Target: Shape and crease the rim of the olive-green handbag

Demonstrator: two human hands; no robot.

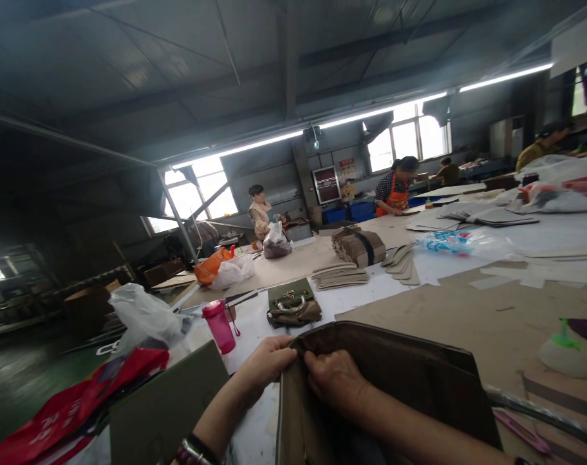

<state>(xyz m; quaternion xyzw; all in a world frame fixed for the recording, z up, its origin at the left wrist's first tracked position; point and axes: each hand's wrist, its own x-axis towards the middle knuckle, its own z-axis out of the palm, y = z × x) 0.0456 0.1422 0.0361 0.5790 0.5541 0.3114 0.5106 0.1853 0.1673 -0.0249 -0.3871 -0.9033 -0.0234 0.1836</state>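
A large dark brown-olive handbag stands in front of me with its mouth open towards me. My left hand pinches the bag's upper left corner from outside, thumb on the rim. Inside the mouth, my right hand is closed on the lining side of that same corner, its fingertips partly hidden. A plastic-wrapped handle sticks out at the bag's right. Left of the bag lies a flat olive panel, partly behind my left forearm.
A smaller olive bag lies beyond my hands, with a pink bottle to its left. Stacked beige pieces and a strapped bundle are farther back. A glue bottle and pink tool sit right. Several people work beyond.
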